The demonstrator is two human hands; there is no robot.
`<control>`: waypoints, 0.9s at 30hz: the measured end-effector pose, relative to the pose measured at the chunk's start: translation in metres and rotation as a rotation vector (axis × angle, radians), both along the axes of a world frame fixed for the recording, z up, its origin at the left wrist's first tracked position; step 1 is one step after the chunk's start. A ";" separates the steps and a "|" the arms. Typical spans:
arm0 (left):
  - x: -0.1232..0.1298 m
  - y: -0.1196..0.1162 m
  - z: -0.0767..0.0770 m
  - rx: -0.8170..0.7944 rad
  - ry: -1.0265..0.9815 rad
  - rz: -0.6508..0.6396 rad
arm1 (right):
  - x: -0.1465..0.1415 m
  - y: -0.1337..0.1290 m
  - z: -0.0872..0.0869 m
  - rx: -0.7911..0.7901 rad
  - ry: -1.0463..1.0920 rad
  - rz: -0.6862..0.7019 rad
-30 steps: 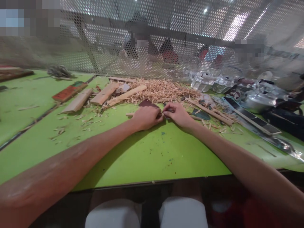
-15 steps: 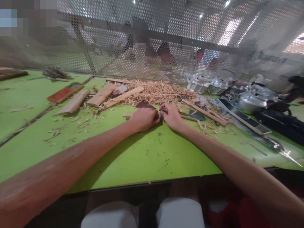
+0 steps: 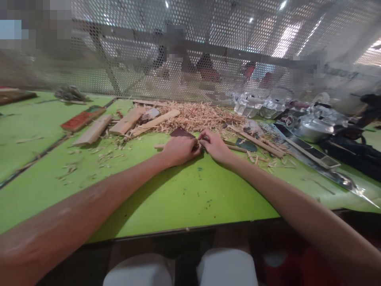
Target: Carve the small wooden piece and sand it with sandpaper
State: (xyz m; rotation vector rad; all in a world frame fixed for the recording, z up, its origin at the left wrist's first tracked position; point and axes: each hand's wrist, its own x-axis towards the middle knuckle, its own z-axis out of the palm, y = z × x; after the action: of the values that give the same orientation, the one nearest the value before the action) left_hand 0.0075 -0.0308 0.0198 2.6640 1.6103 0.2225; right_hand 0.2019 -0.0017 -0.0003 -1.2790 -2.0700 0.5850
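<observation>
Near the middle of the green table, my left hand point(image 3: 182, 149) and my right hand point(image 3: 214, 145) come together with fingertips almost touching. Both are closed, the fingers pinched around something small that I cannot make out. A dark brown sheet point(image 3: 180, 132), possibly sandpaper, lies just beyond my left knuckles. The end of a thin wooden stick point(image 3: 158, 147) pokes out left of that hand. To the right of my right hand, another length of stick point(image 3: 237, 148) shows beside a dark green flat piece point(image 3: 246, 144). Whether the two lengths are one stick is hidden.
Curly wood shavings point(image 3: 205, 115) are heaped against a perforated metal screen point(image 3: 190, 51). Wooden blocks point(image 3: 93, 130) and a red-painted block point(image 3: 81, 118) lie left. Foil-wrapped objects point(image 3: 248, 105) and a slatted frame point(image 3: 306, 147) are at right. The table's front edge point(image 3: 187, 229) runs below my arms.
My hands stay together at nearly the same spot, with only a slight shift of the right fingers. The view has tilted a little; objects on the table have not moved.
</observation>
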 end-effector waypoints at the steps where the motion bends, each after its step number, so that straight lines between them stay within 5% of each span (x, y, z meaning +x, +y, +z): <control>1: 0.000 0.000 0.000 -0.007 -0.004 0.002 | 0.001 0.000 0.000 -0.019 0.017 0.018; 27: 0.001 0.003 0.000 0.014 -0.033 -0.029 | -0.002 -0.001 -0.004 0.068 -0.002 -0.003</control>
State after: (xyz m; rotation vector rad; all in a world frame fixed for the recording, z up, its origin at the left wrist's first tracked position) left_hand 0.0087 -0.0281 0.0197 2.6774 1.5655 0.2767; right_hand 0.2001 -0.0032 -0.0045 -1.2437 -2.0713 0.5081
